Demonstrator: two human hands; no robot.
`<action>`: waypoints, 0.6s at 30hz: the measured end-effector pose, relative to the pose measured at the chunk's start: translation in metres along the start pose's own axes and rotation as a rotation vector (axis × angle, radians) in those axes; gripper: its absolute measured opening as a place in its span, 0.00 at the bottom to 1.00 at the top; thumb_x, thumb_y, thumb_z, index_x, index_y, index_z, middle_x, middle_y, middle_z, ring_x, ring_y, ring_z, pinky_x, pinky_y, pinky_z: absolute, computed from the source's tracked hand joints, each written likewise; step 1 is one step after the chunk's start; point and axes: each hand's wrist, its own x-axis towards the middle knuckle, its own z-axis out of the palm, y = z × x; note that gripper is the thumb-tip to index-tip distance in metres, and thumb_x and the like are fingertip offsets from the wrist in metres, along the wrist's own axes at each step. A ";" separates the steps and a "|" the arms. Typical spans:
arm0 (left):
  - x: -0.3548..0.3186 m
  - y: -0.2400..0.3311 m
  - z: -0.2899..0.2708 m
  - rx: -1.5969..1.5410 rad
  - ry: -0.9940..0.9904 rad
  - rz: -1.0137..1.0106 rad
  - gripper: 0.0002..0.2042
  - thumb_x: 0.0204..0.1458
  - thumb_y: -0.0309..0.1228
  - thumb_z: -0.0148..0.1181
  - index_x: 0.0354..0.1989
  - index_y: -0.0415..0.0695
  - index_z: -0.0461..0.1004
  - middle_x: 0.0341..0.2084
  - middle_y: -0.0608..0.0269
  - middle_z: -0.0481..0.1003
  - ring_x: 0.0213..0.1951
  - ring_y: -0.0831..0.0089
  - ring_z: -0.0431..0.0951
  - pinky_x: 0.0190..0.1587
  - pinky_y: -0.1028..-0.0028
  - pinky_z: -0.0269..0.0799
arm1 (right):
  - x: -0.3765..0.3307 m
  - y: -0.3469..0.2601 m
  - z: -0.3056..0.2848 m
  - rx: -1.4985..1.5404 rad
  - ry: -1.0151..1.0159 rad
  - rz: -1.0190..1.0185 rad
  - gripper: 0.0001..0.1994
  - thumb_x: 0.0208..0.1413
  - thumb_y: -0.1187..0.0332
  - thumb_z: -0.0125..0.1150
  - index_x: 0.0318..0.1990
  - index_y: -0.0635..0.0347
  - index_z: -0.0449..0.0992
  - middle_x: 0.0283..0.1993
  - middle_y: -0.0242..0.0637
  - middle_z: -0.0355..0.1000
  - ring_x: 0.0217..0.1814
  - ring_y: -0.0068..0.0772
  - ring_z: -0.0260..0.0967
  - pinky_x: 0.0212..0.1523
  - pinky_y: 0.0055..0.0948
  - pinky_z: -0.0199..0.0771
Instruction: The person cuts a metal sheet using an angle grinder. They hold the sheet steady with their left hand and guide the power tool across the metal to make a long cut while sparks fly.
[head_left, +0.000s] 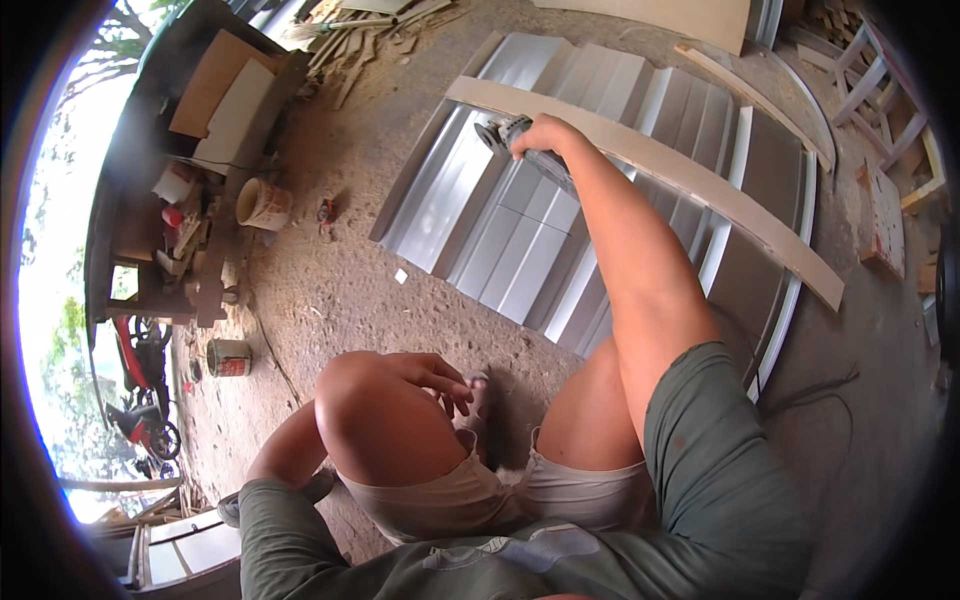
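My right hand (pixel 545 136) is stretched forward and closed around an angle grinder (pixel 516 129), whose small disc end points left. The grinder is over a ribbed, shiny metal roofing sheet (pixel 520 245) on the ground, close to a long light wooden board (pixel 690 170) laid across it. I cannot tell whether the disc touches the sheet or the board. A thin dark line, perhaps a cord, crosses the sheet below the grinder. My left arm wraps round my left knee, and my left hand (pixel 435 376) hangs loosely between my knees, fingers apart and holding nothing.
Buckets (pixel 264 204) and a tin can (pixel 229 357) stand on the rough ground at left, near a cluttered wooden bench (pixel 205 255). Scrap wood (pixel 345 50) lies at the far left. A wooden frame (pixel 880 95) and a stained board (pixel 882 215) are at right.
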 end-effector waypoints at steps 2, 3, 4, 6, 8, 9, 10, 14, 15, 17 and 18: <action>-0.028 0.020 -0.007 -0.034 0.143 0.038 0.22 0.65 0.46 0.58 0.53 0.38 0.80 0.42 0.55 0.83 0.48 0.67 0.81 0.56 0.67 0.73 | 0.000 -0.006 -0.002 0.030 -0.005 -0.011 0.31 0.26 0.57 0.77 0.41 0.68 0.83 0.44 0.55 0.80 0.45 0.49 0.78 0.46 0.40 0.78; -0.035 0.028 -0.012 -0.057 0.207 0.077 0.22 0.65 0.46 0.58 0.53 0.39 0.81 0.42 0.55 0.83 0.48 0.68 0.81 0.56 0.68 0.73 | 0.004 -0.003 0.000 0.017 0.007 -0.029 0.31 0.26 0.57 0.77 0.41 0.68 0.83 0.44 0.55 0.80 0.45 0.49 0.78 0.47 0.40 0.78; -0.041 0.035 -0.019 -0.034 0.362 0.063 0.20 0.64 0.45 0.59 0.52 0.40 0.82 0.44 0.56 0.83 0.48 0.69 0.81 0.54 0.68 0.73 | 0.007 0.001 0.001 0.003 0.021 -0.045 0.31 0.25 0.57 0.77 0.41 0.68 0.83 0.44 0.56 0.80 0.46 0.50 0.78 0.48 0.40 0.78; -0.048 0.021 -0.022 0.321 0.302 0.199 0.19 0.64 0.43 0.60 0.51 0.40 0.82 0.44 0.56 0.82 0.46 0.70 0.81 0.54 0.68 0.74 | 0.011 -0.003 0.005 -0.056 0.037 -0.050 0.32 0.25 0.59 0.77 0.44 0.69 0.82 0.45 0.56 0.80 0.47 0.51 0.78 0.50 0.41 0.77; -0.048 0.010 -0.033 0.287 0.238 0.181 0.18 0.64 0.42 0.60 0.53 0.41 0.81 0.45 0.56 0.82 0.46 0.69 0.81 0.53 0.68 0.74 | 0.022 0.003 0.002 -0.067 0.083 -0.138 0.33 0.25 0.61 0.77 0.46 0.69 0.81 0.46 0.56 0.79 0.48 0.50 0.77 0.51 0.40 0.76; -0.048 0.003 -0.037 0.266 0.203 0.166 0.18 0.64 0.41 0.60 0.54 0.41 0.80 0.45 0.55 0.82 0.45 0.69 0.81 0.53 0.68 0.74 | 0.022 0.002 0.003 -0.065 0.100 -0.174 0.34 0.25 0.62 0.77 0.47 0.69 0.81 0.47 0.57 0.79 0.49 0.50 0.77 0.52 0.40 0.76; -0.051 -0.006 -0.046 0.305 0.198 0.326 0.19 0.64 0.42 0.61 0.55 0.41 0.80 0.45 0.56 0.82 0.45 0.69 0.82 0.52 0.68 0.74 | 0.026 -0.001 -0.004 -0.025 0.006 -0.057 0.35 0.26 0.65 0.76 0.50 0.70 0.79 0.49 0.56 0.78 0.51 0.49 0.76 0.53 0.39 0.75; -0.033 -0.038 -0.074 -0.141 0.281 0.191 0.24 0.62 0.52 0.61 0.41 0.39 0.82 0.33 0.61 0.84 0.36 0.74 0.82 0.40 0.71 0.75 | 0.024 0.005 -0.005 -0.108 -0.010 -0.004 0.34 0.28 0.65 0.76 0.50 0.71 0.78 0.47 0.52 0.79 0.50 0.45 0.76 0.53 0.37 0.74; -0.026 -0.049 -0.083 -0.205 0.326 0.204 0.23 0.63 0.51 0.60 0.45 0.40 0.81 0.36 0.62 0.84 0.37 0.74 0.82 0.41 0.71 0.75 | 0.023 0.010 -0.008 -0.108 -0.025 -0.010 0.33 0.27 0.64 0.76 0.48 0.72 0.79 0.46 0.54 0.79 0.50 0.46 0.77 0.53 0.37 0.75; -0.005 -0.076 -0.102 -0.339 0.413 0.219 0.22 0.64 0.49 0.59 0.54 0.42 0.78 0.42 0.63 0.84 0.39 0.73 0.83 0.44 0.70 0.74 | 0.020 0.015 -0.018 -0.105 -0.057 -0.023 0.32 0.26 0.61 0.76 0.44 0.72 0.81 0.46 0.58 0.80 0.49 0.50 0.79 0.52 0.37 0.77; 0.010 -0.104 -0.108 -0.422 0.514 0.235 0.23 0.64 0.49 0.59 0.55 0.42 0.77 0.42 0.62 0.84 0.39 0.73 0.83 0.43 0.70 0.75 | 0.014 0.006 -0.012 -0.115 -0.078 -0.009 0.34 0.27 0.61 0.76 0.47 0.72 0.79 0.47 0.58 0.79 0.51 0.50 0.78 0.53 0.36 0.76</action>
